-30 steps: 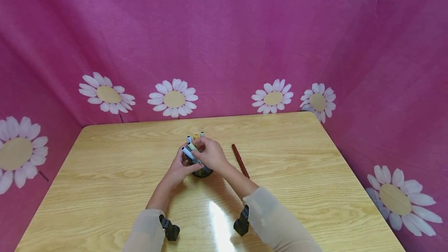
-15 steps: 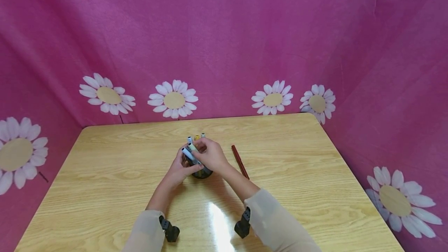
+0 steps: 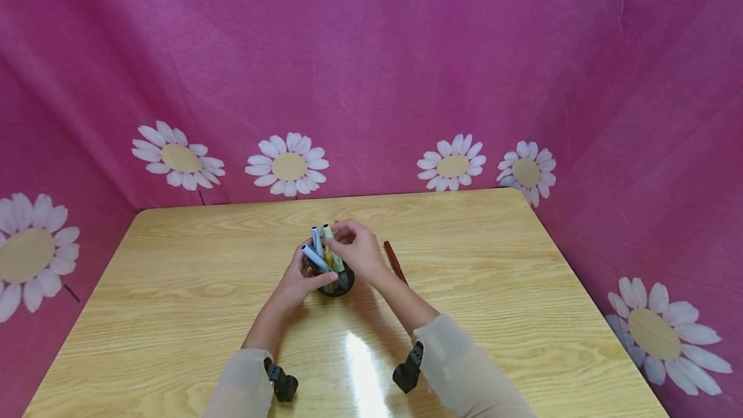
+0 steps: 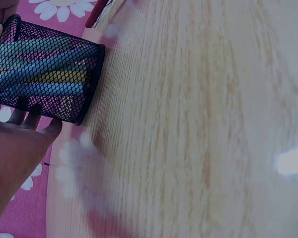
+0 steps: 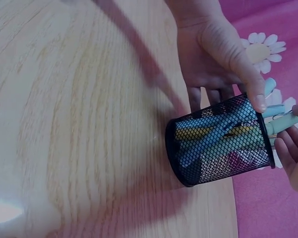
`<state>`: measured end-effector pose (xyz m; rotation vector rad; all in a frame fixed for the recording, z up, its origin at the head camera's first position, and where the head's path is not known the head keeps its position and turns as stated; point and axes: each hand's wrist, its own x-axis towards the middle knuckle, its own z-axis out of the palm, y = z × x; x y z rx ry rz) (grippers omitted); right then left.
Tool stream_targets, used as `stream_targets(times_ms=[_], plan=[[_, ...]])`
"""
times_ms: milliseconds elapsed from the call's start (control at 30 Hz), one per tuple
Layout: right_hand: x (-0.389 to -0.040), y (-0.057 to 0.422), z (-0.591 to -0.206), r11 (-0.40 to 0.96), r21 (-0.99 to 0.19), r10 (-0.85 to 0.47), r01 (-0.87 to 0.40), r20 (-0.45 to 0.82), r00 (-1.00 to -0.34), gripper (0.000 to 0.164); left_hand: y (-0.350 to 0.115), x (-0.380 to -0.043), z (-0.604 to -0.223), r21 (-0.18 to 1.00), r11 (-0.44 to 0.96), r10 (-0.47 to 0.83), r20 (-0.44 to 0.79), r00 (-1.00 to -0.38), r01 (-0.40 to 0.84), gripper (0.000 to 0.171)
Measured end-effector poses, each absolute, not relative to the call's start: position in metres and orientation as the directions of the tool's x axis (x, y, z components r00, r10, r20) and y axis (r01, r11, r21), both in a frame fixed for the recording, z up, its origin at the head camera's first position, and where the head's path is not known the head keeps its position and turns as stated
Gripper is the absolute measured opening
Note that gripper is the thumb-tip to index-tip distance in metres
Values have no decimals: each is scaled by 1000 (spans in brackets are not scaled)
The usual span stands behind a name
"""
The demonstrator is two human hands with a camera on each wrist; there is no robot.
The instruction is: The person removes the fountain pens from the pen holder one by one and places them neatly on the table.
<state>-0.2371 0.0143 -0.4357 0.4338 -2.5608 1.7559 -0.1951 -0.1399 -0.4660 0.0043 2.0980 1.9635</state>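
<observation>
A black mesh pen cup [image 5: 223, 144] stands upright on the wooden table with several markers in it. My left hand [image 3: 297, 282] holds it from the left, thumb over the near side by the rim and fingers behind. Between the thumb and fingers of my right hand [image 3: 360, 251] is the upper end of a pale green marker [image 5: 284, 123], whose lower part is inside the cup. Blue markers [image 3: 315, 258] lean out at the cup's left side, and a yellow marker [image 3: 329, 257] shows between them and the green one.
A dark red marker [image 3: 393, 260] lies on the wooden table [image 3: 493, 289] right of the cup, partly covered by my right forearm. A pink curtain [image 3: 371, 82] with white flowers hangs behind the table and along both sides.
My right hand has moved slightly up and right with the pale green marker, which now leans less to the left. My left hand and the cup have stayed in place.
</observation>
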Motion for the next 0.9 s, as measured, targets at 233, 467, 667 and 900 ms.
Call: stream_targets(times_ms=[233, 467, 667, 900], plan=[[-240, 15, -425, 236, -957, -135, -172, 143, -981, 24, -142, -204, -487, 982, 75, 165, -185, -969, -174, 90], [-244, 16, -416, 192, -970, -95, -150, 134, -986, 25, -143, -207, -493, 981, 100, 151, -181, -972, -167, 93], [-249, 19, -409, 122, -978, -75, -168, 159, -984, 24, -143, -208, -495, 979, 97, 145, -190, -971, -177, 94], [-252, 25, -396, 61, -974, -54, -220, 217, -975, 24, -141, -206, -492, 980, 79, 150, -192, -970, -182, 92]])
